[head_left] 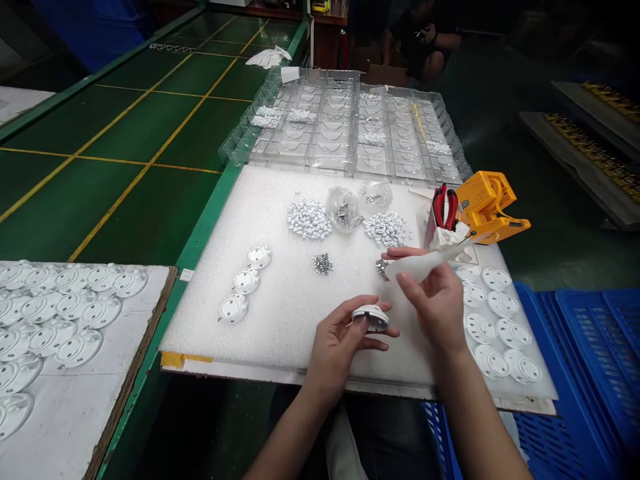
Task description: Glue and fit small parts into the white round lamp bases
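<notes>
My left hand (335,347) is shut on a white round plastic disc (371,319), held on edge above a white foam pad (260,333). My right hand (433,300) pinches a thin, translucent white sheet (415,267) between fingers and thumb. Its tip is close to a small pile of silver screws (383,268). A similar pile (323,263) lies further left. Three white discs (246,281) stand in a row on the pad's left side. Several more discs (493,320) lie to the right of my right hand.
Heaps of small silver parts (310,219) and clear bags (343,209) lie ahead. Red-handled pliers (445,207) and a yellow tool (485,207) stand right, before a clear compartment tray (340,127). A disc-covered board (65,313) sits left; blue crates (575,373) sit lower right.
</notes>
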`<state>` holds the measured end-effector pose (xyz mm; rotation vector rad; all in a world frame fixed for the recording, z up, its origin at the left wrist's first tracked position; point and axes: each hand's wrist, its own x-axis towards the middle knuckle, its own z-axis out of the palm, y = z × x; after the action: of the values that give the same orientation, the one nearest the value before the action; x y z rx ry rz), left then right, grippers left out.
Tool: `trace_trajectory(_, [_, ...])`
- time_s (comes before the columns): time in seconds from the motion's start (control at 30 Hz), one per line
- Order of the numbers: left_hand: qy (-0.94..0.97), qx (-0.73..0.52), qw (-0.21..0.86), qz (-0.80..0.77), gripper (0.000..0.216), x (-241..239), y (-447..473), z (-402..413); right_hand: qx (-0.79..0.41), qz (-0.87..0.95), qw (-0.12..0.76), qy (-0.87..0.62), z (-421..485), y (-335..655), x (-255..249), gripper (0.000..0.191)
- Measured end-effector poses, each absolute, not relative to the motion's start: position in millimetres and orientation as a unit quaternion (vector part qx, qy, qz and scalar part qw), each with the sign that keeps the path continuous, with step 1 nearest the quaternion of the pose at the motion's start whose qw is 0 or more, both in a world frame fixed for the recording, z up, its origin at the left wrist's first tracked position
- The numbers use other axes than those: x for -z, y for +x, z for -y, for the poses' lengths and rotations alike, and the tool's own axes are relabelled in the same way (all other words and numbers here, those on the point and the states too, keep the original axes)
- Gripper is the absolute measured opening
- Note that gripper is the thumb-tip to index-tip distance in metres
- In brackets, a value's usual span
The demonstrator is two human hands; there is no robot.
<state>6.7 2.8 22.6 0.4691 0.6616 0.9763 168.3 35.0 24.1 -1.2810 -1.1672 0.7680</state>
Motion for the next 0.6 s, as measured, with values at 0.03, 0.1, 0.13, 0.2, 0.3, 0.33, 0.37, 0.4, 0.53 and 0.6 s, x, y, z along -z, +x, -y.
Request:
trace_trajectory(0.03, [0.256, -0.457, 0.789, -0.321, 0.03, -22, 6, -6, -0.363, 0.472, 0.607, -0.526, -34, 168, -25, 0.029])
trace_trajectory(0.1, [0.327, -0.458, 0.749, -0.351, 0.027, -21, 4, -11, -0.399, 0.418, 0.649, -0.495, -34, 168, -28, 0.034])
trace_trajectory(0.13, [0.357, -0.459, 0.727, -0.366, 0.026, -20, 4, -13, -0.408, 0.394, 0.666, -0.485, -34, 168, -29, 0.037])
trace_trajectory(0.2, [0.396, -0.465, 0.691, -0.387, 0.023, -18, 4, -13, -0.427, 0.355, 0.685, -0.471, -36, 169, -34, 0.043])
trace_trajectory(0.3, [0.381, -0.485, 0.68, -0.396, 0.02, -17, 5, -11, -0.482, 0.33, 0.672, -0.455, -37, 172, -42, 0.041])
trace_trajectory(0.33, [0.369, -0.494, 0.679, -0.398, 0.018, -16, 5, -11, -0.501, 0.331, 0.663, -0.447, -36, 173, -43, 0.039])
trace_trajectory(0.37, [0.359, -0.502, 0.677, -0.401, 0.016, -16, 6, -10, -0.517, 0.333, 0.656, -0.438, -36, 174, -44, 0.037])
trace_trajectory(0.4, [0.354, -0.508, 0.674, -0.403, 0.013, -16, 6, -10, -0.527, 0.334, 0.653, -0.429, -35, 175, -44, 0.036])
trace_trajectory(0.53, [0.371, -0.511, 0.663, -0.402, 0.005, -15, 6, -11, -0.53, 0.324, 0.661, -0.421, -35, 174, -42, 0.041])
trace_trajectory(0.6, [0.387, -0.509, 0.655, -0.403, 0.003, -14, 6, -11, -0.523, 0.31, 0.665, -0.433, -36, 173, -40, 0.045])
